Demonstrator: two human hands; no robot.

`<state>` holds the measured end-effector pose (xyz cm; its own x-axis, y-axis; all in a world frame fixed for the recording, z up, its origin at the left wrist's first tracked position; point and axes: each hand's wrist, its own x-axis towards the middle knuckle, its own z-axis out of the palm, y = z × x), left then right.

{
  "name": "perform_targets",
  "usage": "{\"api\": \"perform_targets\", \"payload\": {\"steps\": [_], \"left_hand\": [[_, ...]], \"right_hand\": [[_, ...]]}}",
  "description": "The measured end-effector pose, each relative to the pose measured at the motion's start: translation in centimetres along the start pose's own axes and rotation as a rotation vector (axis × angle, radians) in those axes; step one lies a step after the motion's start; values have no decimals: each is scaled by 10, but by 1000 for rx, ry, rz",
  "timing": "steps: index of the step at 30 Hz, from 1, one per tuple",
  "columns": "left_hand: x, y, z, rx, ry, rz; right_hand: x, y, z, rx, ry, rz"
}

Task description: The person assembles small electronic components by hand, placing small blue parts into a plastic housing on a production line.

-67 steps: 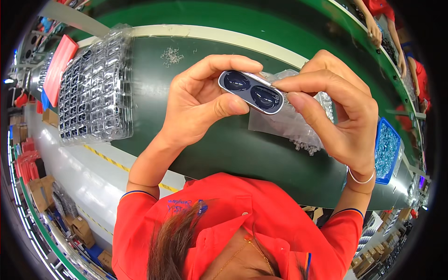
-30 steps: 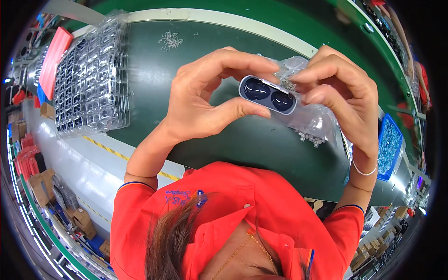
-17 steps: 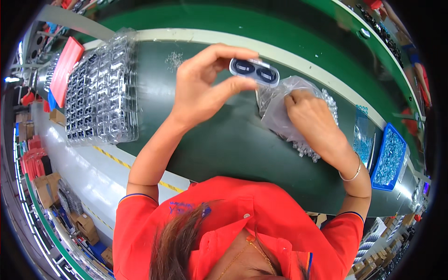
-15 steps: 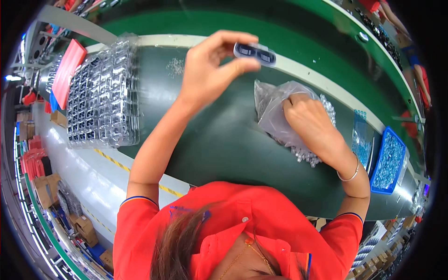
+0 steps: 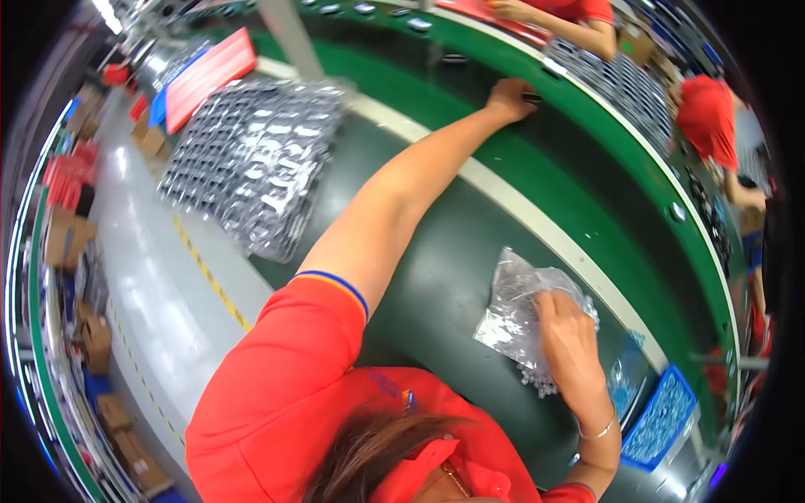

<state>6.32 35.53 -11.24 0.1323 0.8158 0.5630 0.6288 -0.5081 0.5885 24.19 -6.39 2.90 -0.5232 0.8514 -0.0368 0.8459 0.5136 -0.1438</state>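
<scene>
My left arm stretches far across the table. My left hand [image 5: 508, 101] is over the green conveyor belt [image 5: 545, 176], its fingers closed on a small dark oval part [image 5: 531, 98] at its fingertips. Nearer me on the right, my right hand [image 5: 570, 339] is at a clear plastic bag [image 5: 513, 314] lying on the dark green table. Its fingers are curled together against the bag, and whatever they pinch is hidden. Small clear pieces [image 5: 538, 381] spill out beside the bag, next to my right hand.
Stacked clear blister trays [image 5: 260, 159] stand on the left, by a red tray [image 5: 210, 80]. A blue bin [image 5: 662, 419] of small bluish pieces is at the right. A pale rail [image 5: 520, 201] edges the belt. Other people work across it; a co-worker's arm [image 5: 574, 33] reaches in.
My left hand has carried the dark oval part away from me and out over the belt. My right hand stays at the bag. The whole view has turned and shifted.
</scene>
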Motion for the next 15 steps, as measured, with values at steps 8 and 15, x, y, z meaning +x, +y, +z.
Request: {"api": "perform_targets", "payload": {"steps": [8, 15], "left_hand": [[-44, 56, -200, 79, -159, 323], [-122, -90, -445, 581, -139, 95]], "right_hand": [[-16, -4, 2, -23, 285, -15], [-17, -28, -30, -23, 365, -28]]}}
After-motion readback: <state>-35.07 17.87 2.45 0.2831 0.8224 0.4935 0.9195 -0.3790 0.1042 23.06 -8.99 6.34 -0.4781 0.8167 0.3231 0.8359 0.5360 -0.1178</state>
